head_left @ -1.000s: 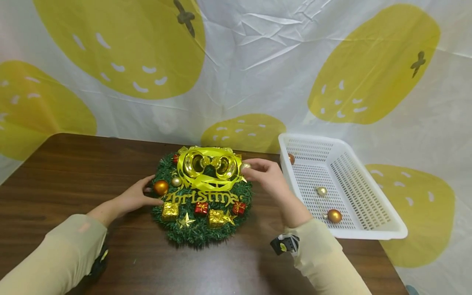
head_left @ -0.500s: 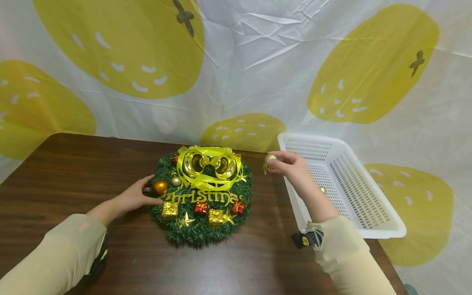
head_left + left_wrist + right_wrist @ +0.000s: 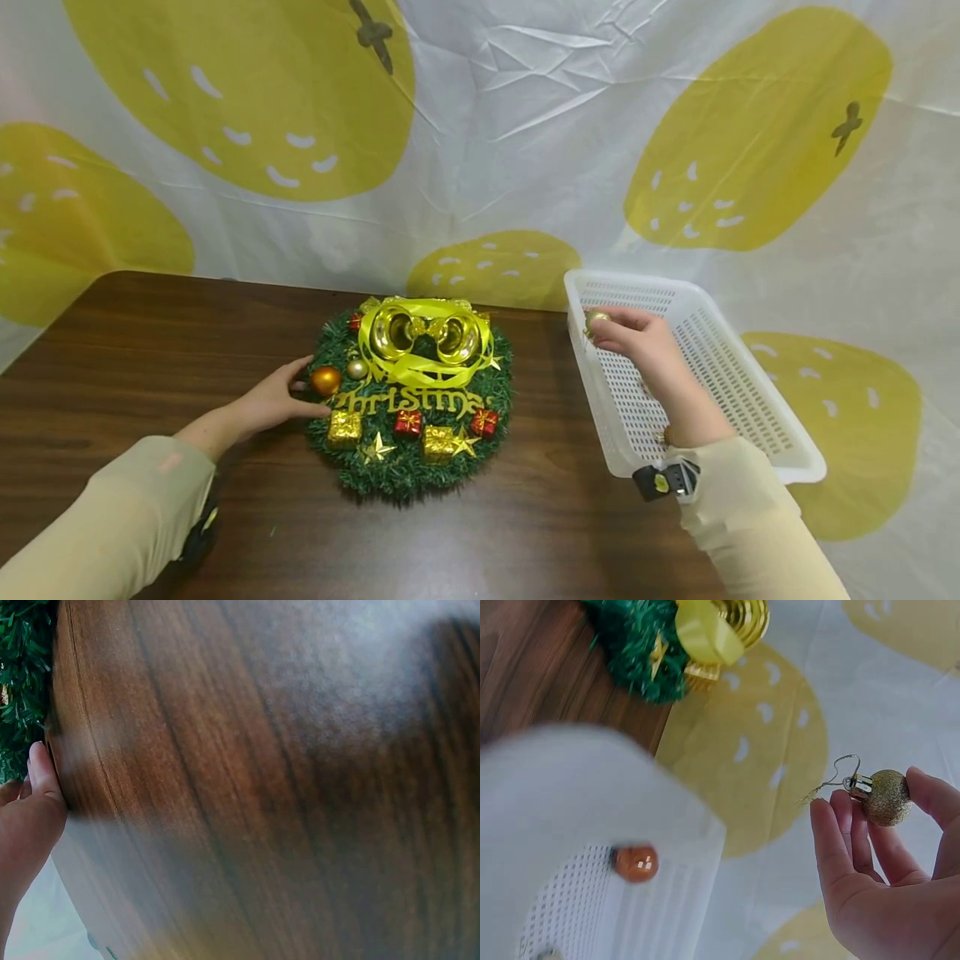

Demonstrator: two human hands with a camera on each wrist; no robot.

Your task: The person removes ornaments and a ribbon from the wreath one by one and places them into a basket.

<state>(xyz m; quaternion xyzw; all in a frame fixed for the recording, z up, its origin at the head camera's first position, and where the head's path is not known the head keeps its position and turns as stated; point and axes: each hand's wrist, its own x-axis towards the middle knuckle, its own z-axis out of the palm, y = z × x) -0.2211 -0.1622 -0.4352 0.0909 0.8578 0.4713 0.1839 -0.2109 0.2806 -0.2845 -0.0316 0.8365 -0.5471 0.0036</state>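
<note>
A green Christmas wreath (image 3: 397,479) lies on the table, decorated with gold bells (image 3: 457,337), yellow ribbon, gift boxes, stars and gold lettering. At its left edge, beside an orange bauble (image 3: 326,381), my left hand (image 3: 266,404) touches the greenery, thumb and fingers apart; some fingertips are hidden. My right hand (image 3: 651,350) pinches a small glittery gold bauble (image 3: 886,798) between thumb and fingertips, above the left rim of the white basket (image 3: 630,277). A thin gold loop hangs from the bauble's cap in the right wrist view.
Inside the basket, an orange bauble (image 3: 636,862) shows in the right wrist view; my right hand and wrist partly cover the contents in the head view. Behind the dark wooden table (image 3: 187,333) hangs a fruit-patterned curtain (image 3: 517,150).
My right hand has moved right from the wreath's right side to the basket's left rim, carrying the gold bauble. My left hand and the wreath stay in place.
</note>
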